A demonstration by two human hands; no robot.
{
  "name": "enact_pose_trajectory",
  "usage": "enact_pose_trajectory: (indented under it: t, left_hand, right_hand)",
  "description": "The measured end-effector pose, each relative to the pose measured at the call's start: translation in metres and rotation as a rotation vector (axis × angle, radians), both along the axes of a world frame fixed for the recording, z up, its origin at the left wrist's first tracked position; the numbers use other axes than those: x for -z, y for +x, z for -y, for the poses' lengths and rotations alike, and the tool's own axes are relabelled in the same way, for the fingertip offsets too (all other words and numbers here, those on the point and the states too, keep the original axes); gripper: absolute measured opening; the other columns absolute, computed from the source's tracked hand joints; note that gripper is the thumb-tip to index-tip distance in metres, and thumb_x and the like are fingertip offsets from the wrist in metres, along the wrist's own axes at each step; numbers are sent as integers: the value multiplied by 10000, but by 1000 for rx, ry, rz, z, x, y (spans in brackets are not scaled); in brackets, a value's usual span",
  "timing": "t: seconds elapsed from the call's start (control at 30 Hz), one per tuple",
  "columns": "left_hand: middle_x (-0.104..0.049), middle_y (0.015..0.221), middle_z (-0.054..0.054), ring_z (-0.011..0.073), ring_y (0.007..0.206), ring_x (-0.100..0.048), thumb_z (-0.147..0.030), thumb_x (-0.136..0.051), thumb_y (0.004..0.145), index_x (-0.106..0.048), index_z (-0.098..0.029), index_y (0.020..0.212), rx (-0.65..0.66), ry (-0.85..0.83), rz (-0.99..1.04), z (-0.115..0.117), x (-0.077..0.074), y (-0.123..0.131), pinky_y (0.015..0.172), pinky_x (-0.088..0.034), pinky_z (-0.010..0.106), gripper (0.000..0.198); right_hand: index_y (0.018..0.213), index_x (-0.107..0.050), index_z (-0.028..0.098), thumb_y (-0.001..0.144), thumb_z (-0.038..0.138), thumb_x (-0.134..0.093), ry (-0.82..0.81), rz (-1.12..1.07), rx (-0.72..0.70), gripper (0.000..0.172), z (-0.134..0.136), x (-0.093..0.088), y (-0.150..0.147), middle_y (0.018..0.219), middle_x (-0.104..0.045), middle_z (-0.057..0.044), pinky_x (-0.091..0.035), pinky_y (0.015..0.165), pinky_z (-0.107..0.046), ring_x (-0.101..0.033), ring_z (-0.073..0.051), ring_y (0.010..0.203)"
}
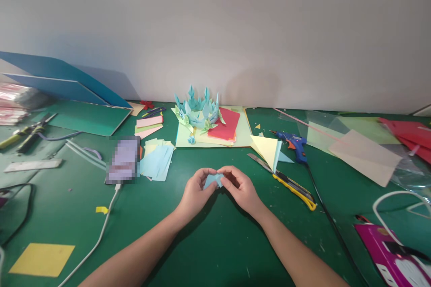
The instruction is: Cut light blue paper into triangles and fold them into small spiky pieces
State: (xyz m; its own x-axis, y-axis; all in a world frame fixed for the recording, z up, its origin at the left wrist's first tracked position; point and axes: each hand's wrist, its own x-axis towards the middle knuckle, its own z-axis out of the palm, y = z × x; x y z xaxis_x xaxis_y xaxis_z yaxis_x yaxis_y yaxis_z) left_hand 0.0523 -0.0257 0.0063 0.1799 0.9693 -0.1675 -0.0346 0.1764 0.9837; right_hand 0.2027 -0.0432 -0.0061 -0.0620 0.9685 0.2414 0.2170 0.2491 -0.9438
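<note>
A small folded piece of light blue paper (212, 180) is pinched between my two hands, above the middle of the green table. My left hand (198, 188) has its thumb and fingers closed on the paper's left part. On the right part, my right hand (240, 188) grips with thumb and fingertips. The fingers partly cover the paper, so its full shape is hidden. Beyond my hands, a ring of folded blue and green paper (198, 114) stands on light sheets. Loose light blue sheets (158, 161) lie to the left of my hands.
Right of my hands lie a yellow utility knife (294, 190), folded yellow paper (269, 150) and a blue glue gun (294, 143) with its black cord. A phone (123, 160) with a white cable lies left. Pliers (30, 134) and a yellow sheet (42, 260) are farther left.
</note>
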Motion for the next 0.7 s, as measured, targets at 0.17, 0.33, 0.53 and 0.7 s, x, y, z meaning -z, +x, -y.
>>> enact_pose_trajectory:
  t: [0.17,0.33,0.53,0.7]
  left_hand:
    - [-663,946,47,179,921,-609,-127,-647,634,-619,-176,911,49,47,-102,-2,3,-5,852,-444,284,282]
    - [-670,969,47,189,935,-608,-111,-555,687,-611,-188,953,152,153,-264,-2,0,-8,854,-441,288,282]
    - [-678,963,36,173,847,-620,-131,-501,722,-592,-182,1002,221,227,-433,0,-3,-8,760,-465,275,299]
    - [-685,932,27,164,808,-626,-138,-503,722,-595,-186,996,216,275,-463,1,-3,-8,725,-475,263,293]
  right_hand:
    - [917,-624,213,839,273,-552,27,83,-77,123,-1,-1,5,786,-582,-19,-491,631,-268,-558,-146,682]
    - [888,-612,207,804,238,-601,-34,91,-131,90,-2,-3,6,737,-526,10,-465,621,-254,-520,-133,652]
    - [810,-606,209,806,293,-613,-74,90,-148,85,-3,-3,6,707,-505,14,-438,598,-250,-498,-130,630]
    - [800,-601,211,817,302,-601,-69,90,-150,93,-3,-2,6,720,-514,6,-429,606,-256,-501,-137,643]
